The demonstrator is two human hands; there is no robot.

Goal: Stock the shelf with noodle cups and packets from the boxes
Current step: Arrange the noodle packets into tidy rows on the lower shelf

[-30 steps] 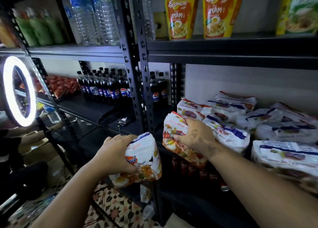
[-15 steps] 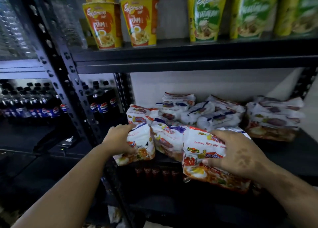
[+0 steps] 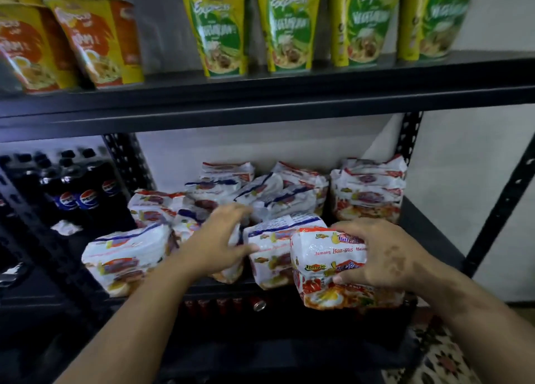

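The middle shelf (image 3: 419, 233) holds several white noodle packets, piled toward the back (image 3: 260, 192) and stacked at the right (image 3: 367, 198). My right hand (image 3: 385, 253) grips a white and red noodle packet (image 3: 324, 270) at the shelf's front edge, right of centre. My left hand (image 3: 217, 239) reaches over the top of another packet (image 3: 231, 273) in the front row, fingers behind it and thumb in front. One more packet (image 3: 127, 259) lies by itself at the front left, apart from both hands.
Green noodle cups (image 3: 289, 30) and orange ones (image 3: 95, 42) stand on the upper shelf (image 3: 260, 100). Pepsi bottles (image 3: 84, 198) fill the bay to the left behind a black post (image 3: 127, 163). Cans (image 3: 259, 305) sit on the shelf below. Patterned floor (image 3: 445, 357) shows at lower right.
The view swung right. My left hand let go of its packet at the front left and moved right onto another one. My right hand carried its packet further right along the front edge.
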